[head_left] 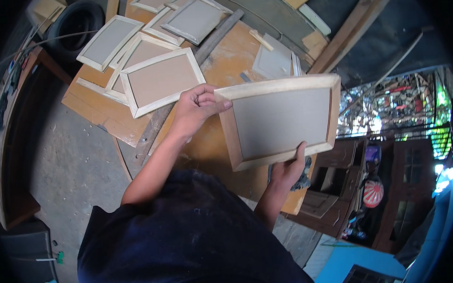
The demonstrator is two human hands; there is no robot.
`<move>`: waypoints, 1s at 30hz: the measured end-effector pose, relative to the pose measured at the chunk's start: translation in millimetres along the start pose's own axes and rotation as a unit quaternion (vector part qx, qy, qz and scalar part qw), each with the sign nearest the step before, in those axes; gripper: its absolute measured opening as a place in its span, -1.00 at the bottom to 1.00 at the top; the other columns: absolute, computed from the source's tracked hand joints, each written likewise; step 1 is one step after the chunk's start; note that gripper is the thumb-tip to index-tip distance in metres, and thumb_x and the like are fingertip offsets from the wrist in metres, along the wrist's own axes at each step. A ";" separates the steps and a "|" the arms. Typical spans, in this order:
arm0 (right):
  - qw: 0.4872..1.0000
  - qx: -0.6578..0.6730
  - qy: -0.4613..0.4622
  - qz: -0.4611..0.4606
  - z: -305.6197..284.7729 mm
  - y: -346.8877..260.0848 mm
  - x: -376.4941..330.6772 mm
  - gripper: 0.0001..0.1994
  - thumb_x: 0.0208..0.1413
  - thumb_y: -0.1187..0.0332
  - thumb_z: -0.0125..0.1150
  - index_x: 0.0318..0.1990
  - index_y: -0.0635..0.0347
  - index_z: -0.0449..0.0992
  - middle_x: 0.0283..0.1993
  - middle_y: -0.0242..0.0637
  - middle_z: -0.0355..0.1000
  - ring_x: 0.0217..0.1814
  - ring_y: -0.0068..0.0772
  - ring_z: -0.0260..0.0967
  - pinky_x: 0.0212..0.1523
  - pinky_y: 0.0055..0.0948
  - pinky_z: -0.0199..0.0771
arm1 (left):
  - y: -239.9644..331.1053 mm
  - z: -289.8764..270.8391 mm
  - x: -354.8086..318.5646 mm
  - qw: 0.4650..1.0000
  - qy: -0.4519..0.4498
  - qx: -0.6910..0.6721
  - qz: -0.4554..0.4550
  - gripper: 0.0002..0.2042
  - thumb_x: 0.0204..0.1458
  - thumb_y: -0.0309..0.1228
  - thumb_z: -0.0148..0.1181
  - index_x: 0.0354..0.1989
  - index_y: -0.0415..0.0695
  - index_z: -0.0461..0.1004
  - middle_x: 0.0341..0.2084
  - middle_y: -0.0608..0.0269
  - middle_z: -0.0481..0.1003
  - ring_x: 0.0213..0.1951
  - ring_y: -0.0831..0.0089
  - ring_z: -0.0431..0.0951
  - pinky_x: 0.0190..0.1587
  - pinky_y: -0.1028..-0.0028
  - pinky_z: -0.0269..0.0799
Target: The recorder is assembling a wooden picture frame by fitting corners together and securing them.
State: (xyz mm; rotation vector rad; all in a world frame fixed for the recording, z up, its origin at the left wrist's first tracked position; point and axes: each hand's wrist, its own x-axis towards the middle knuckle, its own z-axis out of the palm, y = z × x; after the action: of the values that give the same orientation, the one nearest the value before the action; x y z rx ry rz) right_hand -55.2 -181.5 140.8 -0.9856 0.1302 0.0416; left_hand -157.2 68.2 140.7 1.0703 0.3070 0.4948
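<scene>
A rectangular wooden frame with a grey backing panel (282, 120) is held up in front of me, tilted, above the right part of the workbench. My left hand (196, 104) pinches its upper left corner, thumb on the front and fingers curled behind. At its lower edge my right hand (289, 171) grips the wood, the thumb over the front and the other fingers hidden beneath. Just left of my left hand, a pale wooden frame with a brown panel (162, 79) lies on top of other frames. Another frame with a grey panel (194, 20) rests farther back in the pile.
The orange-brown workbench (102, 114) has a wooden bar (218, 37) lying across it. Flat grey panels (273, 57) and wood scraps lie at its far right. Behind stands a tyre (74, 29); a dark wooden cabinet (331, 182) is at the right.
</scene>
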 end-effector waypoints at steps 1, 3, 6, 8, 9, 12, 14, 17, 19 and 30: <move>1.000 0.008 -0.005 0.008 -2.0 1.8 -0.5 -0.48 0.33 0.20 0.12 0.28 0.40 0.23 0.22 -0.06 0.33 0.22 -0.17 0.33 0.26 -0.14 0.33 | 2.0 -2.3 1.8 1.000 0.011 -0.003 0.010 -0.77 0.07 -0.47 0.38 -0.14 -0.24 0.53 -0.38 0.30 0.63 -0.27 0.63 0.58 -0.16 0.61 0.46; 0.999 0.013 -0.020 0.023 -2.7 3.1 -5.3 -0.48 0.34 0.20 0.11 0.28 0.41 0.23 0.22 -0.05 0.33 0.21 -0.16 0.33 0.26 -0.14 0.33 | 4.6 -5.3 2.6 0.999 -0.001 0.009 -0.031 -0.81 0.08 -0.41 0.39 -0.24 -0.23 0.55 -0.50 0.41 0.59 -0.42 0.69 0.49 -0.31 0.65 0.36; 1.000 -0.004 0.001 0.022 9.8 -3.3 -18.2 -0.43 0.34 0.17 0.10 0.29 0.47 0.18 0.22 -0.01 0.30 0.22 -0.18 0.32 0.24 -0.17 0.35 | 4.9 0.0 0.9 0.999 0.022 0.001 -0.037 -0.81 0.11 -0.35 0.36 -0.32 -0.23 0.57 -0.56 0.44 0.53 -0.49 0.71 0.39 -0.38 0.65 0.28; 0.999 0.006 0.017 0.034 19.2 -2.5 -22.2 -0.46 0.34 0.18 0.09 0.28 0.44 0.21 0.22 -0.02 0.32 0.23 -0.18 0.32 0.25 -0.16 0.35 | 4.5 -4.0 2.0 0.999 0.034 0.001 -0.031 -0.81 0.13 -0.33 0.35 -0.33 -0.23 0.58 -0.57 0.44 0.51 -0.48 0.70 0.39 -0.38 0.65 0.29; 0.998 0.018 0.040 0.041 22.2 -2.3 -22.2 -0.49 0.35 0.18 0.09 0.27 0.41 0.24 0.21 -0.04 0.33 0.23 -0.18 0.32 0.26 -0.15 0.35 | 4.5 -3.8 3.5 0.999 0.037 0.002 -0.030 -0.80 0.15 -0.31 0.33 -0.33 -0.22 0.59 -0.58 0.44 0.49 -0.48 0.70 0.40 -0.37 0.64 0.30; 0.999 0.016 0.034 0.038 21.6 5.0 -16.4 -0.49 0.35 0.19 0.09 0.28 0.39 0.24 0.22 -0.06 0.33 0.23 -0.18 0.32 0.26 -0.15 0.35 | 2.7 -7.6 2.7 0.998 0.052 -0.017 -0.013 -0.75 0.21 -0.24 0.25 -0.33 -0.22 0.60 -0.57 0.42 0.48 -0.48 0.69 0.40 -0.37 0.62 0.31; 0.998 0.020 0.022 0.050 20.9 10.4 -12.7 -0.49 0.34 0.19 0.10 0.28 0.37 0.24 0.22 -0.08 0.34 0.23 -0.18 0.32 0.26 -0.15 0.35 | -4.1 -19.8 5.5 0.999 0.047 -0.015 -0.010 -0.72 0.23 -0.21 0.21 -0.30 -0.22 0.60 -0.54 0.39 0.51 -0.46 0.66 0.43 -0.35 0.61 0.34; 0.998 0.019 0.018 0.062 19.4 16.6 -10.5 -0.50 0.34 0.17 0.10 0.27 0.34 0.26 0.23 -0.10 0.35 0.25 -0.18 0.31 0.28 -0.13 0.32 | -8.2 -24.3 9.8 0.998 0.038 -0.043 -0.028 -0.67 0.26 -0.15 0.16 -0.22 -0.23 0.58 -0.45 0.32 0.56 -0.41 0.62 0.50 -0.29 0.59 0.41; 0.997 0.036 0.003 0.061 9.3 23.5 -6.3 -0.51 0.34 0.15 0.10 0.26 0.31 0.27 0.25 -0.10 0.33 0.28 -0.17 0.30 0.31 -0.12 0.30 | -10.1 -24.6 15.8 0.996 0.020 -0.075 -0.051 -0.65 0.27 -0.13 0.14 -0.16 -0.23 0.57 -0.40 0.28 0.59 -0.38 0.59 0.53 -0.25 0.57 0.44; 0.974 0.088 0.078 0.196 -69.1 122.2 -0.5 -0.64 0.31 0.14 0.15 0.14 0.14 0.43 0.07 -0.34 0.51 0.13 -0.30 0.45 0.19 -0.22 0.44 | -84.7 -36.3 14.7 0.927 -0.164 0.176 -0.288 -0.47 0.07 -0.17 0.37 0.16 -0.13 0.38 -0.06 0.22 0.55 -0.07 0.41 0.57 -0.10 0.38 0.52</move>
State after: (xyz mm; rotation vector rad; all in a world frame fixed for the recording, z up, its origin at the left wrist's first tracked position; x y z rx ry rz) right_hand -73.5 -171.6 1.9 -0.7739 0.4646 0.3114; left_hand -141.8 70.6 48.7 1.3207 0.4016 -0.2798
